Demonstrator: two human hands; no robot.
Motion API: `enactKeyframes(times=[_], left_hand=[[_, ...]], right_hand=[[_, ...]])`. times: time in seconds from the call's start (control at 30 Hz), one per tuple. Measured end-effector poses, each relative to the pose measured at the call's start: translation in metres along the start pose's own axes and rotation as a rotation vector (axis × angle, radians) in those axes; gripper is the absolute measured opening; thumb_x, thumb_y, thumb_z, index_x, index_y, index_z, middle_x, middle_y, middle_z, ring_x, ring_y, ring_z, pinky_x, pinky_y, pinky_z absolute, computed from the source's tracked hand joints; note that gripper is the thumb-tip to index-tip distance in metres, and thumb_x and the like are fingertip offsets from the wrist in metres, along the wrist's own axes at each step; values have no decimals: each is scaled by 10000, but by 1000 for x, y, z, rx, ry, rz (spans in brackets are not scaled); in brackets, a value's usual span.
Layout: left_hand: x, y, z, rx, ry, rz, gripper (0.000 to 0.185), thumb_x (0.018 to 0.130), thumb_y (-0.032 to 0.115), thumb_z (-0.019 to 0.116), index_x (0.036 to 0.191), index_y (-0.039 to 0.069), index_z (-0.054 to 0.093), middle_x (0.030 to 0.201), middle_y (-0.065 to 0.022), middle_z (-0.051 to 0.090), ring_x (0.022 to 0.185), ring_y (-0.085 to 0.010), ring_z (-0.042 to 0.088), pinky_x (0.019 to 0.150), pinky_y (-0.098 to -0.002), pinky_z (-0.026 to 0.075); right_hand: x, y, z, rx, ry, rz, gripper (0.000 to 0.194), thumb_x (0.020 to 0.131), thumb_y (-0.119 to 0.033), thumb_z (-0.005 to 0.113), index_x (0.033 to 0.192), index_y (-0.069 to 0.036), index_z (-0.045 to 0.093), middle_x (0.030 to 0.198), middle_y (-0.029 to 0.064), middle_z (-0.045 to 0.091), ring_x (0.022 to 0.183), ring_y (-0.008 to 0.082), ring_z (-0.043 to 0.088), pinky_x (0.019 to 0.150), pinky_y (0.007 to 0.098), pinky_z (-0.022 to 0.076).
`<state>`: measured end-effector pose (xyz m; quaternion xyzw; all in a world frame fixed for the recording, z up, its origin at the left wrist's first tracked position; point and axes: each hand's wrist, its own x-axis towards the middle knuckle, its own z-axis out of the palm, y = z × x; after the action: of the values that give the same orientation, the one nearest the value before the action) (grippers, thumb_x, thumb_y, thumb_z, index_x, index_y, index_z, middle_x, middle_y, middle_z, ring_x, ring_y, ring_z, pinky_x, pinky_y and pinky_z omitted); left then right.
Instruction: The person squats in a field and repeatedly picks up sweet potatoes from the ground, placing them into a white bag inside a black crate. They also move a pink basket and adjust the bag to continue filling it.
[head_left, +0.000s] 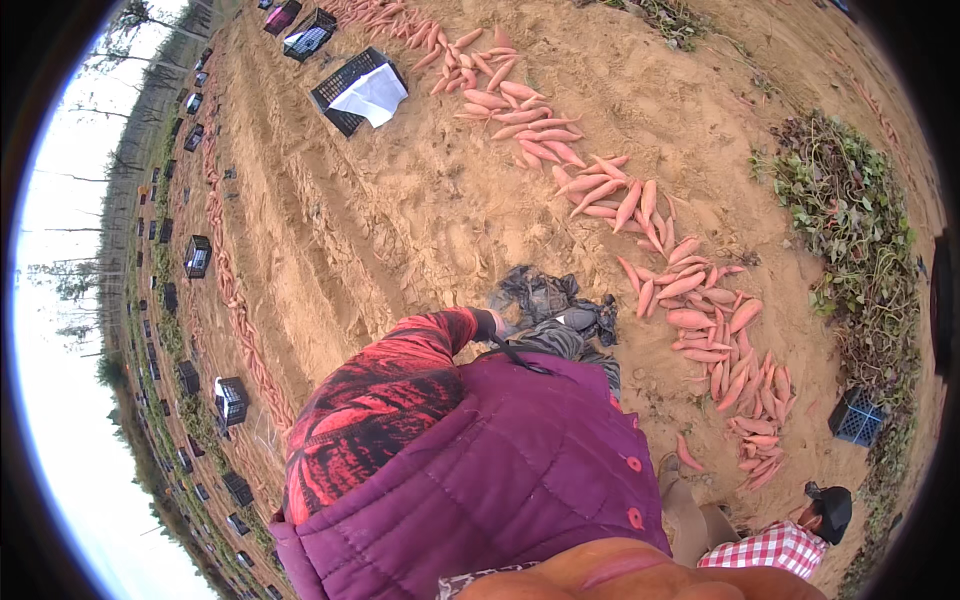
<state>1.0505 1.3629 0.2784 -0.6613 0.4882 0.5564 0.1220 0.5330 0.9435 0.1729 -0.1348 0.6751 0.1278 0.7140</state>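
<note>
My left hand (504, 324) shows partly past the dark cuff of a red-and-black sleeve, low beside my legs. It is next to a crumpled heap of black plastic film (541, 291) on the sandy soil; whether the fingers grip the film is unclear. My right hand is out of view. A grey shoe (576, 319) and camouflage trousers (600, 352) appear beyond the hem of my purple quilted vest (517, 465). To the right of my feet runs a long row of pink-skinned sweet potatoes (686, 319), laid on the ground.
Ahead stands a black plastic crate (345, 94) with a white sheet (371, 94) over it. Cut vines (847, 225) and a blue crate (857, 418) lie to the right. A person in a checked shirt (769, 546) is at lower right. More crates (231, 400) line the left rows.
</note>
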Motion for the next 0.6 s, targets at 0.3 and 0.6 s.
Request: enactKeyframes(times=[0.3,0.6], left_hand=[[-46,98,111,-578,276,-200,308,844,310,586,1040,113,721,1000,-160,701,920,-320,663,789,-394,526],[-46,61,147,-707,375,-314,380,826,368,596,1118,138,676,1007,-150,695,962,-329,660,788,-414,526]], right_hand=[[-114,-179,91,-985,237,-335,332,890,-103,597,1212,-24,605,1080,151,666,906,245,622,841,351,484],[-145,-184,274,-1578,-8,-614,312,857,-154,608,1143,-46,670,858,113,680,612,178,569,572,339,469]])
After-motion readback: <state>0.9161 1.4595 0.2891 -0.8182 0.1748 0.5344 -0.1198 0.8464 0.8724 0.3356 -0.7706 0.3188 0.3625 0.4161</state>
